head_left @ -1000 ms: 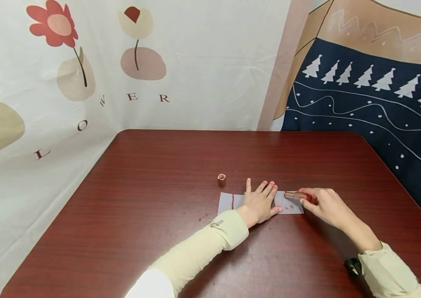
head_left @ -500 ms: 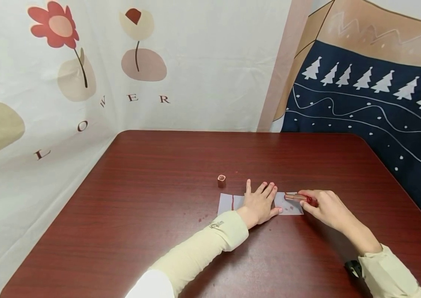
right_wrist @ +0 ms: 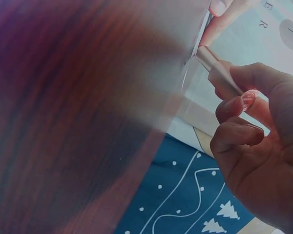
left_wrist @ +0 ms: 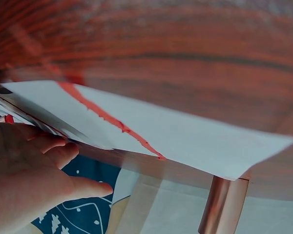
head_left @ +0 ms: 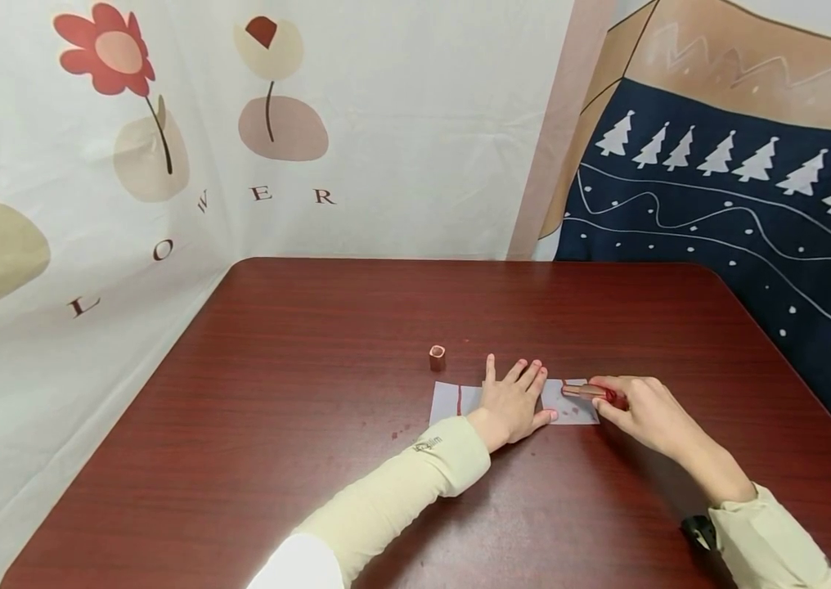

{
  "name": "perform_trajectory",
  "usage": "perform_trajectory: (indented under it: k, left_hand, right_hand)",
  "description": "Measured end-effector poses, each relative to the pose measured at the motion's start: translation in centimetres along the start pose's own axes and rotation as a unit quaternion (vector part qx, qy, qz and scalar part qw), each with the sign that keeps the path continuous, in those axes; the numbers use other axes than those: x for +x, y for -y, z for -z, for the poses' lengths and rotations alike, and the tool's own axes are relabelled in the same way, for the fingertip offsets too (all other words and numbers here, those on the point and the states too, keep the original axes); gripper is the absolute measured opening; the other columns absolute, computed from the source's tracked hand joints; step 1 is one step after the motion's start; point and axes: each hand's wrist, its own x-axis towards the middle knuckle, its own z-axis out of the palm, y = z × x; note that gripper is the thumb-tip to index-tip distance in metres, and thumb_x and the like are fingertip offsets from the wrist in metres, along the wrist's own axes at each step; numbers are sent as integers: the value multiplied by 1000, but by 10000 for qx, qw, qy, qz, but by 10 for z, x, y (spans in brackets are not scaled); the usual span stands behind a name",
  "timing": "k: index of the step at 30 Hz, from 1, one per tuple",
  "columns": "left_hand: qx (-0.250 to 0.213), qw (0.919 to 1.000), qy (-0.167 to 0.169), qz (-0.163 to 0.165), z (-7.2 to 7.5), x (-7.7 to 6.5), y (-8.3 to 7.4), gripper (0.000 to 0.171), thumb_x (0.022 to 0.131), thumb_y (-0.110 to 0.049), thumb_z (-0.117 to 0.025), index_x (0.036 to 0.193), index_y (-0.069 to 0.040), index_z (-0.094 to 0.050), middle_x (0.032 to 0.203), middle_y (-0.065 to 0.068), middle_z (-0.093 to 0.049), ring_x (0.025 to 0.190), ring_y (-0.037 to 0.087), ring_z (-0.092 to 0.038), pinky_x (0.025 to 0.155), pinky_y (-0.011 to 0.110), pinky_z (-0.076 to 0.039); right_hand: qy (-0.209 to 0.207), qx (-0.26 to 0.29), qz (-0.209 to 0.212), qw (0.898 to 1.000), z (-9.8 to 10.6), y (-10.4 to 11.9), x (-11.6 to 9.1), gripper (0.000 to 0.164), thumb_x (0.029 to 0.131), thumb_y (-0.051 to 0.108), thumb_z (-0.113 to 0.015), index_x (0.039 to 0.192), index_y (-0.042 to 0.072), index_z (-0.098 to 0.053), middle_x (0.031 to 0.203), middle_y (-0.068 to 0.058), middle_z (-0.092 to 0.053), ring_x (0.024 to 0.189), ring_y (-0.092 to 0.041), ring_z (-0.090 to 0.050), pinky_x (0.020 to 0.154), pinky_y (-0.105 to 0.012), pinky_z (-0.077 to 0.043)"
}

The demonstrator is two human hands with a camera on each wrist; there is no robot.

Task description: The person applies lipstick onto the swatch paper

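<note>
A strip of white paper (head_left: 445, 402) lies on the table under my left hand (head_left: 513, 402). That hand rests flat on the paper's middle, fingers spread. My right hand (head_left: 642, 409) pinches a lipstick (head_left: 583, 392) in a rose-gold case, its tip on the right part of the paper. In the right wrist view, thumb and fingers grip the lipstick (right_wrist: 224, 80) by its base. A red line (left_wrist: 112, 119) crosses the paper's left part in the left wrist view. A short red mark (head_left: 564, 381) shows at the top edge beside the lipstick tip. The hand covers the paper's middle.
The lipstick cap (head_left: 437, 358) stands upright behind the paper's left end, its hollow end up. Small red specks (head_left: 401, 431) dot the dark wooden table (head_left: 239, 458). Printed cloths (head_left: 415, 123) hang behind and beside the table.
The lipstick tip has moved slightly down from the paper's top edge, and a short red mark shows behind it. My left hand and the cap have stayed put.
</note>
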Motion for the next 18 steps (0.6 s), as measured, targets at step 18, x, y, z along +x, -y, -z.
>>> perform_trajectory:
  k: [18]
  left_hand:
    - [-17, 10000, 32, -18, 2, -3, 1, 66, 82, -63, -14, 138, -28, -13, 142, -12, -11, 128, 7, -11, 97, 51, -5]
  right_hand:
    - [-39, 13, -1, 10000, 1, 2, -2, 26, 72, 15, -66, 96, 3, -64, 55, 9, -40, 46, -4, -34, 41, -20, -29]
